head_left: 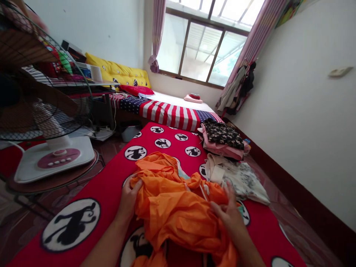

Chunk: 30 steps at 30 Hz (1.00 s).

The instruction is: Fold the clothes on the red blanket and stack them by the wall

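A crumpled orange garment, with a white cord and a bit of pale teal and white cloth showing, lies in loose folds on the red blanket. My left hand grips its left edge, thumb on top and fingers partly hidden by cloth. At the right side, my right hand touches the garment with thumb and fingers apart; the fingertips are slightly blurred. Just beyond that hand lies a folded white and grey patterned garment. Farther back is a stack with a black floral garment on top of pink clothing.
To the left, a fan stands on a round stool. A desk with clutter is behind it. A second bed with a striped cover spans the far end under the window. A white wall rises at right.
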Available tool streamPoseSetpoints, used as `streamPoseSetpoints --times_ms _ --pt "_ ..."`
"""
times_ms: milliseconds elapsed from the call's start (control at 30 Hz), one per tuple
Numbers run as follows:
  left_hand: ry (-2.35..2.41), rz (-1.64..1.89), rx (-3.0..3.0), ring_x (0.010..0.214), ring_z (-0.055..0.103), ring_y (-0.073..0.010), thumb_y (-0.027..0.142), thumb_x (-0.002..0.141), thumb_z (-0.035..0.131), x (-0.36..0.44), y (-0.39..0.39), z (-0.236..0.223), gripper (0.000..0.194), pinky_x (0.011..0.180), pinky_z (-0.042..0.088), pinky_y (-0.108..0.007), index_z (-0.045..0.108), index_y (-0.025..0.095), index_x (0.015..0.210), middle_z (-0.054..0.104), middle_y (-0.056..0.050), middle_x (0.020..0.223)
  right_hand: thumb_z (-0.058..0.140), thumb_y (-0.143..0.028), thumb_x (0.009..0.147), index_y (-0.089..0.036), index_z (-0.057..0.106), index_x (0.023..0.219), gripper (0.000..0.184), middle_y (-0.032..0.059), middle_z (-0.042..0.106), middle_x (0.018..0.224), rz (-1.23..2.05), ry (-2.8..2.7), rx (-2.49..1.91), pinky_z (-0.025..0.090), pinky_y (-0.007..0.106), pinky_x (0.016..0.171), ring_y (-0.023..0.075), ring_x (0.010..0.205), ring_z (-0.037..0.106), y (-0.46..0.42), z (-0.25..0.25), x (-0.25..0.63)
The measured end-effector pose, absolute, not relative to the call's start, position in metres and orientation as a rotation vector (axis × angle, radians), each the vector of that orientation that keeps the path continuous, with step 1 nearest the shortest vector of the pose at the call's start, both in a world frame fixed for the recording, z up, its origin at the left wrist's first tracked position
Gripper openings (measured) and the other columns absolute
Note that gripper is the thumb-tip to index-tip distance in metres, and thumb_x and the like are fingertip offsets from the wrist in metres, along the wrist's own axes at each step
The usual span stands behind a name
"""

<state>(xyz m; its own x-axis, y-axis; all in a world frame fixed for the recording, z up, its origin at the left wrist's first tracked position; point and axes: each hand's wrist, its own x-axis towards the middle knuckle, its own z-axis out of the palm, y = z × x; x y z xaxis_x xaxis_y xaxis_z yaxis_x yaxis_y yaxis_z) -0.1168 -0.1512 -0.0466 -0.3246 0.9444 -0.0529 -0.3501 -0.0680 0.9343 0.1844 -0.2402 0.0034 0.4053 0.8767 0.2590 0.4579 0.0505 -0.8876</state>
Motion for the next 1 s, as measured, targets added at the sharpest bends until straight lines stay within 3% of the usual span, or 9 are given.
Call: streamPoseSetpoints --times_ms 133,267,433,567,633,700,800,900,1000 --pt "1.287 1.575 0.818 0.091 0.065 -0.0257 0.044 0.059 0.074 -0.116 -0.148 -0.044 0.05 0.078 0.052 -0.034 0.061 0.016 0.097 0.069 -0.008 0.098 0.066 -0.023 0.065 -0.02 0.049 0.134 0.071 0.0107 0.058 0.132 0.502 -1.511 -1.741 0.048 0.041 0.093 0.0302 0.116 0.057 -0.232 -0.022 0.155" --pt "1.38 1.543 0.881 0.09 0.066 -0.0271 0.044 0.054 0.074 -0.117 -0.148 -0.05 0.047 0.08 0.051 -0.035 0.063 0.016 0.09 0.07 -0.009 0.094 0.057 -0.03 0.078 -0.021 0.066 0.082 0.014 0.0035 0.069 0.076 0.787 -1.673 -1.689 0.048 0.026 0.06 0.0188 0.067 0.063 -0.246 -0.016 0.138" --pt "1.159 1.331 0.956 0.075 0.067 -0.0237 0.043 0.054 0.078 -0.122 -0.141 -0.024 0.046 0.067 0.052 -0.031 0.063 0.015 0.087 0.07 -0.005 0.08 0.071 -0.035 0.065 -0.016 0.064 0.067 0.02 -0.0042 0.057 0.054 1.489 -1.505 -1.425 0.035 0.016 0.041 0.0079 0.044 0.047 -0.241 0.024 0.145" --pt "1.039 1.595 1.111 0.081 0.067 -0.0214 0.038 0.061 0.078 -0.127 -0.087 0.043 0.05 0.072 0.053 -0.028 0.062 0.016 0.103 0.068 -0.004 0.088 0.071 -0.041 0.071 -0.018 0.066 0.086 0.028 0.0006 0.066 0.07 1.197 -1.263 -1.292 0.051 0.023 0.054 0.0147 0.06 0.063 -0.183 0.083 0.164" --pt "0.96 1.755 1.11 0.098 0.065 -0.0234 0.038 0.076 0.066 -0.129 -0.055 0.069 0.059 0.085 0.053 -0.035 0.048 0.021 0.129 0.065 -0.006 0.109 0.076 -0.037 0.067 -0.025 0.058 0.12 0.057 0.0048 0.065 0.113 0.878 -1.2 -1.11 0.054 0.028 0.076 0.0189 0.093 0.066 -0.152 0.099 0.168" --pt "1.046 1.849 1.26 0.121 0.053 -0.0252 0.035 0.082 0.061 -0.129 -0.036 0.076 0.061 0.103 0.042 -0.039 0.04 0.02 0.137 0.054 -0.011 0.131 0.076 -0.036 0.067 -0.029 0.041 0.138 0.08 0.0066 0.047 0.141 0.695 -1.221 -1.05 0.049 0.034 0.094 0.0219 0.121 0.054 -0.137 0.096 0.166" --pt "1.36 1.724 1.668 0.137 0.035 -0.0296 0.035 0.077 0.067 -0.129 -0.044 0.046 0.068 0.115 0.024 -0.044 0.042 0.015 0.138 0.04 -0.017 0.145 0.067 -0.038 0.078 -0.027 0.04 0.14 0.069 0.0101 0.04 0.147 0.713 -1.411 -1.188 0.044 0.042 0.102 0.0248 0.132 0.044 -0.149 0.054 0.155" --pt "1.513 1.383 1.967 0.139 0.03 -0.0328 0.042 0.074 0.069 -0.13 -0.08 -0.007 0.07 0.114 0.024 -0.05 0.047 0.02 0.136 0.035 -0.015 0.15 0.066 -0.033 0.078 -0.026 0.054 0.131 0.055 0.0095 0.042 0.146 0.704 -1.632 -1.319 0.036 0.047 0.109 0.0265 0.136 0.038 -0.184 -0.001 0.141" --pt "1.496 1.08 2.053 0.132 0.04 -0.0337 0.04 0.068 0.073 -0.13 -0.113 -0.04 0.071 0.11 0.03 -0.051 0.052 0.024 0.133 0.048 -0.012 0.142 0.067 -0.022 0.073 -0.025 0.058 0.128 0.056 0.0097 0.051 0.139 0.735 -1.744 -1.417 0.031 0.048 0.112 0.0267 0.132 0.043 -0.217 -0.031 0.131"
